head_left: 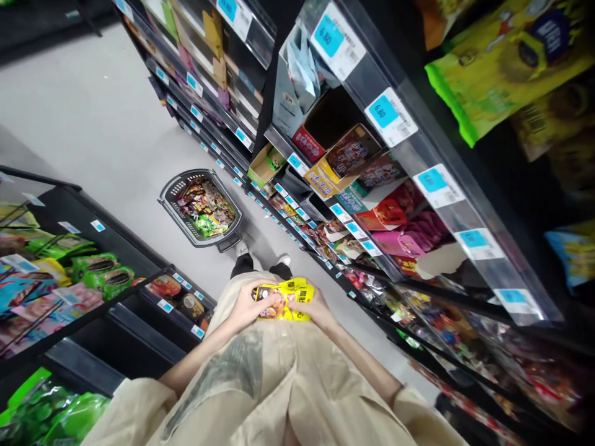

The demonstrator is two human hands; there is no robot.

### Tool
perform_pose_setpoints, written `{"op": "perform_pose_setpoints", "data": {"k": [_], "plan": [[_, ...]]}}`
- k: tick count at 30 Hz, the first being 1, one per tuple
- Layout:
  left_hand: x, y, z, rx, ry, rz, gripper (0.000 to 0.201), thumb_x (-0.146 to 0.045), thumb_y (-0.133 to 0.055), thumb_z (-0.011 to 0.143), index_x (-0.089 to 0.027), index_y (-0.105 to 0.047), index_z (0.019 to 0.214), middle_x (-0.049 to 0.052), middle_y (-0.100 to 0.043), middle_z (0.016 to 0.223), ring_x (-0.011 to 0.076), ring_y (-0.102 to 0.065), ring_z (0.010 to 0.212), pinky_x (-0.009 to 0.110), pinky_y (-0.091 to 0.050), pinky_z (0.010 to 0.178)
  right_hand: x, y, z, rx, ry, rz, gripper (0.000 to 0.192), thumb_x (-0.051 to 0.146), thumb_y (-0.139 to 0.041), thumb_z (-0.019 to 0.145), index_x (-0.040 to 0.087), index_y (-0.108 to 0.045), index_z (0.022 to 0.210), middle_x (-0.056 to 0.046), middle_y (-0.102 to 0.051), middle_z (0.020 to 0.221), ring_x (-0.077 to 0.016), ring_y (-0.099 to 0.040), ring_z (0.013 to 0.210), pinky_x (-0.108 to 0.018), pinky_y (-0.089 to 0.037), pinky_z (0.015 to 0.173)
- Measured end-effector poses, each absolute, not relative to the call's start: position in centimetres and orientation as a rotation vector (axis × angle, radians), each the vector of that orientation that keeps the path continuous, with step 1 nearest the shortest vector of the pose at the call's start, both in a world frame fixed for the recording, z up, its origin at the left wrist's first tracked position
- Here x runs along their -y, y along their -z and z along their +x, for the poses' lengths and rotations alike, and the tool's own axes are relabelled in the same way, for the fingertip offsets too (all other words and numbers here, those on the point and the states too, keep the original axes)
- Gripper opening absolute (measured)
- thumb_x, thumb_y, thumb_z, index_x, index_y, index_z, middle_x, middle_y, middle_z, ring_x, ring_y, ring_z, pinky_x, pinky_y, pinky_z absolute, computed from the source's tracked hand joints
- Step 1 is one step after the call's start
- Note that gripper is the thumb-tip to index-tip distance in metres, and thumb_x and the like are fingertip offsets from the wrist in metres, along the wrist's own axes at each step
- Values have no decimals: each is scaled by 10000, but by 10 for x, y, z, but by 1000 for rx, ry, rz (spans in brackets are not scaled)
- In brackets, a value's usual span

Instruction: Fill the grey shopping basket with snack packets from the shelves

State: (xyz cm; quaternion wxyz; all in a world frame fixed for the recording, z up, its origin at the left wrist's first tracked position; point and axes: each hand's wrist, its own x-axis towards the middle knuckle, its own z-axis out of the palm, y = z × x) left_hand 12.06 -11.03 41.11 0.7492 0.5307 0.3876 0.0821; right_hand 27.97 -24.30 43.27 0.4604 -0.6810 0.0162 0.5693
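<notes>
Close in front of my body, both hands hold yellow snack packets (284, 300) with dark print and a food picture. My left hand (248, 305) is closed around the left end, its thumb lying across the front. On the other end, my right hand (317, 308) grips with its thumb pressed on the printed face. The packets overlap, and I cannot tell how many there are. On the floor beyond my feet stands a black shopping basket (186, 230) holding several dark snack packets (204, 198) and a green one (211, 224).
Tall shelves (344, 111) with price tags and boxed snacks line the right side. A yellow-green snack bag (506, 68) lies on the upper right shelf. Low shelves (93, 214) with hanging packets run along the left. Grey floor (111, 111) lies between them.
</notes>
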Motion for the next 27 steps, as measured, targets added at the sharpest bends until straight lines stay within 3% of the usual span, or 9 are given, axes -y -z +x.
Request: {"op": "perform_pose_setpoints", "data": {"k": [7, 14, 22, 27], "plan": [[124, -411, 155, -780, -246, 1149, 229, -381, -683, 899, -209, -786, 1012, 78, -786, 1090, 253, -723, 1026, 358, -539, 963, 242, -435, 323, 212, -1567, -1583, 623, 374, -970, 569, 255, -673, 1105, -27, -747, 1043, -218, -728, 916, -322, -586, 830], [160, -406, 207, -720, -276, 1207, 269, -442, -668, 936, -197, -778, 934, 98, -677, 1173, 261, -641, 1137, 393, -471, 1058, 283, -424, 388, 420, -1635, -1617, 710, 351, -1018, 431, 243, -627, 1013, -14, -733, 1088, -222, -716, 984, -329, -572, 868], [195, -393, 259, -836, -446, 1183, 312, -485, -649, 962, -192, -726, 884, 72, -642, 1013, 219, -637, 975, 357, -501, 917, 304, -428, 419, 275, -1639, -1628, 780, 417, -992, 506, 285, -570, 1148, -29, -716, 1149, -267, -730, 1046, -423, -602, 947], [205, -379, 286, -987, -534, 1219, 283, -445, -691, 940, -209, -671, 1095, 53, -676, 999, 201, -648, 915, 340, -508, 867, 303, -418, 433, 296, -1533, -1790, 718, 430, -957, 544, 318, -572, 1139, -9, -708, 1097, -269, -742, 1006, -422, -612, 938]]}}
